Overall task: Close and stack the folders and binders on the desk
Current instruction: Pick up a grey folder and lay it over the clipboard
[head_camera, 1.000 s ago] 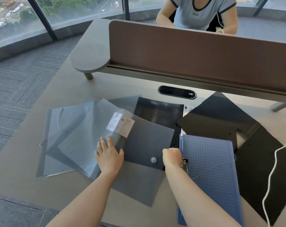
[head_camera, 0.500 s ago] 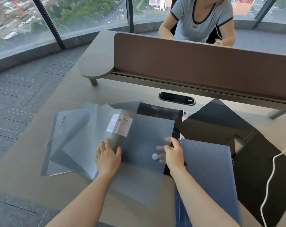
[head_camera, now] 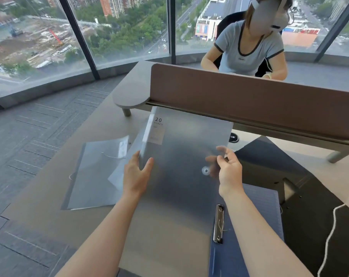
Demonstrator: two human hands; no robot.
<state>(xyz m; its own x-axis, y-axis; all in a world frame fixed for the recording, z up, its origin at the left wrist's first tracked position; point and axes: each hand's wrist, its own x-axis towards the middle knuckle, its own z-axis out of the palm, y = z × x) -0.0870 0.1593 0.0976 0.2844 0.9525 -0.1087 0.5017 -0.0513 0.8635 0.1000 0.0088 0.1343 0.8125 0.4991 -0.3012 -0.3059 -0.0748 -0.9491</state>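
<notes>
Before the brown divider (head_camera: 249,108), a grey folder (head_camera: 179,196) tilts above the surface (head_camera: 49,188). The left hand (head_camera: 135,176) fingers grip its spine and the right hand (head_camera: 229,172) fingers pinch its edge. Windows (head_camera: 119,27) lie beyond.

The left hand (head_camera: 136,174) grips the spine of the grey folder (head_camera: 181,148), held up off the desk (head_camera: 49,186). The right hand (head_camera: 228,172) pinches its right edge beside the snap button (head_camera: 206,170). Left of the grey folder lies a clear folder (head_camera: 95,176). To its right are a blue clipboard (head_camera: 259,216) and black folders (head_camera: 309,196), and beyond it a brown partition (head_camera: 249,104).
</notes>
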